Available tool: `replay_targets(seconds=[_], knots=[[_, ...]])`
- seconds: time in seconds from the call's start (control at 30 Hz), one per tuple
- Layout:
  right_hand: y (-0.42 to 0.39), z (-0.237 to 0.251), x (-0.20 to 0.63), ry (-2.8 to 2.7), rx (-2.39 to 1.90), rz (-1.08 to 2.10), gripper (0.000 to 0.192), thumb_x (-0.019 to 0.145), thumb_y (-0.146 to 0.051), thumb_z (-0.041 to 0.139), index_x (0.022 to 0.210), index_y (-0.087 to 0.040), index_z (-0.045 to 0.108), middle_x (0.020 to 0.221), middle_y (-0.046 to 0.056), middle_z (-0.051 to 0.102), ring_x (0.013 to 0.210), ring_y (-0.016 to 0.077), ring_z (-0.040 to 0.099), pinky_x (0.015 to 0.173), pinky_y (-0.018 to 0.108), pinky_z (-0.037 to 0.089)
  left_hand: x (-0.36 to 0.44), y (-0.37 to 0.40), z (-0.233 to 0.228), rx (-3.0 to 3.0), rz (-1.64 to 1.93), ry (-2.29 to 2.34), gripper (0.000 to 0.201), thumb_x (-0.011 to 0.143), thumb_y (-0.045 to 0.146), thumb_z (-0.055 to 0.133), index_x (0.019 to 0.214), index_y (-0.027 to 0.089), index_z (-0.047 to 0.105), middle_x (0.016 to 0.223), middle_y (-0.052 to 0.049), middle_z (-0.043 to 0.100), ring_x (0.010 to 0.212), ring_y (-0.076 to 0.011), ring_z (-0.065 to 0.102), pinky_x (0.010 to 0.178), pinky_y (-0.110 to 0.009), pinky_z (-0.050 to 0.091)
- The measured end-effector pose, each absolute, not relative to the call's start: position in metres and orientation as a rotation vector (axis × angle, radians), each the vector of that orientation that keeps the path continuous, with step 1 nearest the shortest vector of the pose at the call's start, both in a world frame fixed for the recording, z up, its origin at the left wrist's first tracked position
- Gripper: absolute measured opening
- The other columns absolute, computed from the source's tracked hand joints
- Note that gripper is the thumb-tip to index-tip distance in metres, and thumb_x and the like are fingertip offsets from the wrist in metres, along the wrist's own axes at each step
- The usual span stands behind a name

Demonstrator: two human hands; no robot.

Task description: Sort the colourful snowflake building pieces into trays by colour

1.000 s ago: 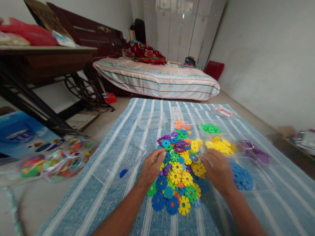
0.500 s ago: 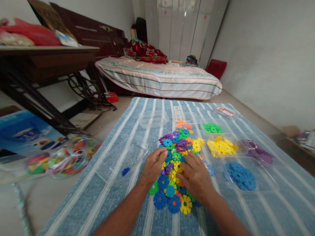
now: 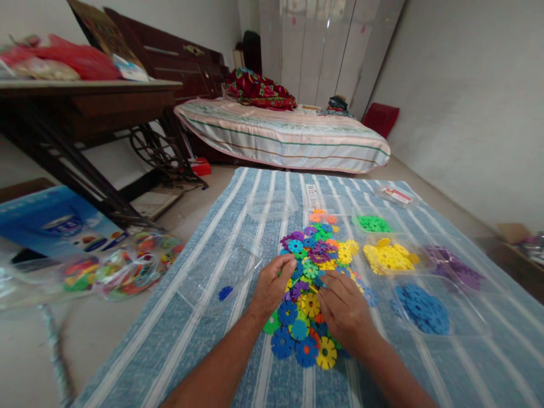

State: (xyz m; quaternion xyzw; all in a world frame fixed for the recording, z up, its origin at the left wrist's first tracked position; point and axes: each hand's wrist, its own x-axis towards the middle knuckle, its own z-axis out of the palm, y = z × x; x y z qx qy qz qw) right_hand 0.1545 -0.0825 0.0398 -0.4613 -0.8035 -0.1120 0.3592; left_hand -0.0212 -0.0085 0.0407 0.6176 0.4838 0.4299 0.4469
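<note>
Pile: the mixed snowflake discs (image 3: pixel 312 283) lie heaped mid-way along the striped blue cloth (image 3: pixel 204 340).
Left hand (image 3: pixel 272 286): your grip curls loosely over the pile's left edge, fingertips on the discs (whether it pinches one, you cannot tell).
Right hand (image 3: pixel 344 309): fingers spread flat on the pile's right side.
Nearby: clear trays hold blue discs (image 3: pixel 423 309) and yellow discs (image 3: pixel 389 258).

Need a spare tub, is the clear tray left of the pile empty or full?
Nearly empty: the clear tray holds only one blue disc.
</note>
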Motion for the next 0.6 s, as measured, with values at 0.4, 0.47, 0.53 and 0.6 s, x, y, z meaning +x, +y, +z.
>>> replay_targets(seconds=[0.4, 0.47, 0.53, 0.6], knots=[[-0.066, 0.074, 0.234, -1.607, -1.622, -0.675, 0.014, 0.085, -0.026, 0.056, 0.091, -0.016, 0.064, 0.092, 0.011, 0.067, 0.09, 0.0234, 0.062, 0.086, 0.044, 0.048, -0.022, -0.009, 0.04, 1.53, 1.07, 1.193, 0.034, 0.082, 0.044, 0.053, 0.098, 0.018, 0.067, 0.098, -0.004, 0.07, 0.094, -0.0194, 0.062, 0.087, -0.03, 0.046], [-0.071, 0.067, 0.215, -1.722, -1.515, -0.565, 0.014, 0.085, -0.026, 0.056, 0.093, -0.017, 0.063, 0.096, 0.01, 0.066, 0.097, 0.0236, 0.06, 0.088, 0.044, 0.049, -0.021, -0.009, 0.04, 1.527, 1.07, 1.188, 0.033, 0.082, 0.043, 0.053, 0.098, 0.017, 0.067, 0.098, -0.004, 0.07, 0.093, -0.0193, 0.062, 0.088, -0.03, 0.046], [-0.079, 0.06, 0.188, -1.872, -1.421, -0.414, 0.014, 0.084, -0.027, 0.057, 0.095, -0.019, 0.063, 0.102, 0.011, 0.064, 0.107, 0.0251, 0.056, 0.091, 0.044, 0.048, -0.021, -0.009, 0.04, 1.521, 1.073, 1.184, 0.033, 0.082, 0.044, 0.054, 0.098, 0.018, 0.067, 0.098, -0.004, 0.07, 0.093, -0.0196, 0.062, 0.088, -0.03, 0.046], [-0.086, 0.054, 0.163, -2.005, -1.404, -0.28, 0.018, 0.082, -0.028, 0.059, 0.098, -0.019, 0.062, 0.11, 0.012, 0.061, 0.116, 0.0282, 0.05, 0.093, 0.048, 0.046, -0.021, -0.009, 0.04, 1.516, 1.078, 1.179, 0.033, 0.082, 0.044, 0.054, 0.098, 0.018, 0.068, 0.099, -0.004, 0.07, 0.094, -0.0201, 0.062, 0.089, -0.031, 0.046]])
